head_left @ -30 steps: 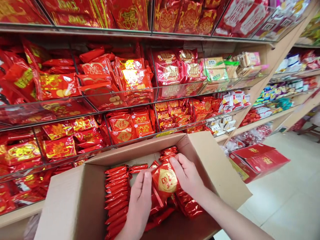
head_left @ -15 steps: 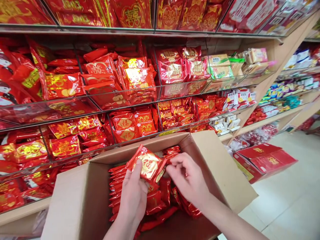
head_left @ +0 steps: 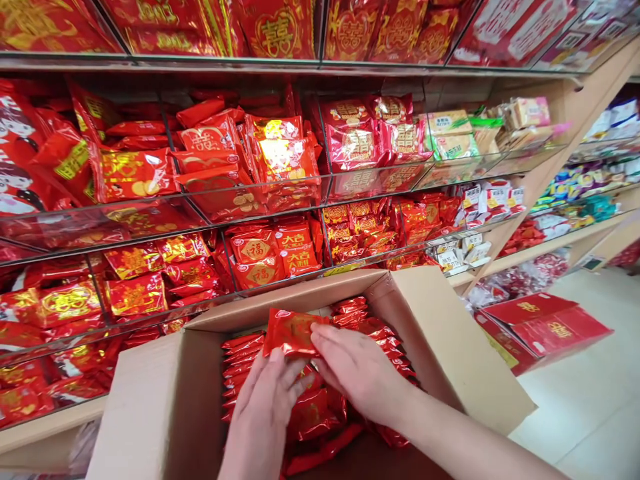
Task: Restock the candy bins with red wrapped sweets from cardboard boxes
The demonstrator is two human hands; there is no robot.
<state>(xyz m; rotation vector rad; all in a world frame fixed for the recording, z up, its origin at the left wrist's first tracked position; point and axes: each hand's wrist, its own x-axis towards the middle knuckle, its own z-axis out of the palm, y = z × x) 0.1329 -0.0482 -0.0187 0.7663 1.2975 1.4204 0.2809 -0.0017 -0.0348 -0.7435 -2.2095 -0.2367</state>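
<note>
A red, shiny snack packet (head_left: 290, 330) is held tilted above an open cardboard box (head_left: 175, 393). My right hand (head_left: 363, 373) grips its right end, with the fingers over the front. The fingertips of my left hand (head_left: 265, 400) press against its lower left edge, and some of those fingers are spread. Rows of similar red packets (head_left: 240, 373) stand packed inside the box, beneath and around both hands. Other packets (head_left: 315, 413) lie lower down between my wrists. My right hand covers part of the packet's gold print.
Shelves with clear dividers hold red packets (head_left: 300, 250) right behind the box. Green and cream packets (head_left: 453, 137) sit further right. A red carton (head_left: 545, 327) stands on the tiled floor (head_left: 590, 400). The box's right flap (head_left: 460, 347) sticks outward.
The packet has turned in my hands, its round gold emblem no longer showing. My right hand has moved left onto it. My left hand has shifted down to its lower edge.
</note>
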